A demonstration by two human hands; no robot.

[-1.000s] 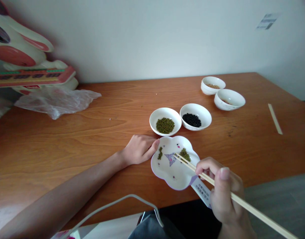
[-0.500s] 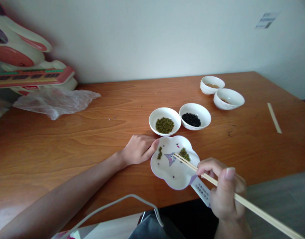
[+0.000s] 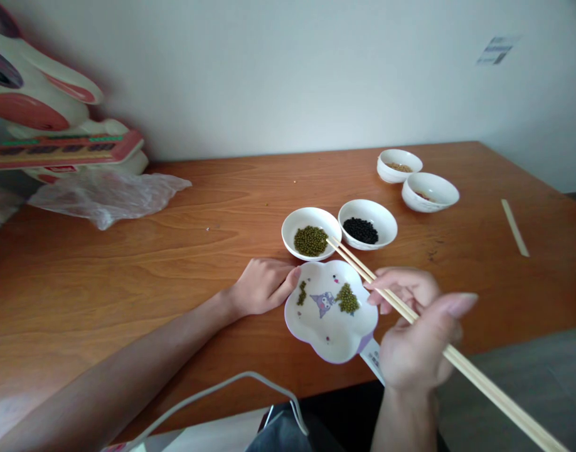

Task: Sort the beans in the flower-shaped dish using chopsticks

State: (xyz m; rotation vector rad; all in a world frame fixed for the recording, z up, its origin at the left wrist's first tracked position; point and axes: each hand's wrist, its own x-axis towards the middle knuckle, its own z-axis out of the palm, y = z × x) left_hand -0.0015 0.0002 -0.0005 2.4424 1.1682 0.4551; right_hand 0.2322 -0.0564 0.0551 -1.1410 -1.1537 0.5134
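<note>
My right hand (image 3: 417,320) is closed around a pair of wooden chopsticks (image 3: 401,307). Their tips are together at the right side of a white bowl of green mung beans (image 3: 311,242); whether a bean sits between them I cannot tell. My left hand (image 3: 268,285) lies on the table, its thumb on the left rim of a flower-shaped white plate (image 3: 332,342) with a purple edge and a cartoon print; its other fingers are curled and partly hidden. On the plate are a small cluster of mung beans at the left and a larger pile (image 3: 347,298) at the right.
A bowl of black beans (image 3: 361,230) touches the mung bean bowl. Farther back stand two white bowls (image 3: 400,166) (image 3: 430,192) with light and reddish contents. A wooden strip (image 3: 514,227) lies at right; a plastic bag (image 3: 112,196) and toy keyboard (image 3: 64,150) are at left.
My right hand has lifted the chopsticks from over the plate, moving their tips up and away to the mung bean bowl. My left hand has stayed at the plate's rim.
</note>
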